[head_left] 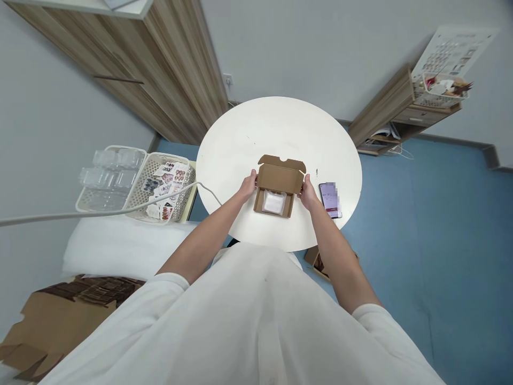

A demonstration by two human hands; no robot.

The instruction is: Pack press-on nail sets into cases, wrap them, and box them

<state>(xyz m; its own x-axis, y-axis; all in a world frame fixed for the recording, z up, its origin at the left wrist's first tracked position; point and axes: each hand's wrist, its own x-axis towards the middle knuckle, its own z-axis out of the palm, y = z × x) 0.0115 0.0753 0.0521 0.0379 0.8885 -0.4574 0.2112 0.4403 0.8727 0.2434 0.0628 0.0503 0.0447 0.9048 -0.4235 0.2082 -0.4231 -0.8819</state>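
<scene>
A small brown cardboard box [279, 178] stands on the white round table [276, 123] with its lid raised. Inside its tray lies a white packet in clear wrapping [274, 203]. My left hand [248, 186] grips the left edge of the lid, thumb up. On the opposite side, my right hand [308, 193] holds the lid's right edge between thumb and fingers. Parts of the fingers of both hands are hidden behind the cardboard.
A phone [331, 200] lies right of my right hand. Left of the table, white baskets [150, 160] hold clear plastic boxes and printed packets. A white cable [172, 197] crosses to the table edge. Flattened cardboard [60, 326] lies lower left; another carton [316, 262] sits below the table.
</scene>
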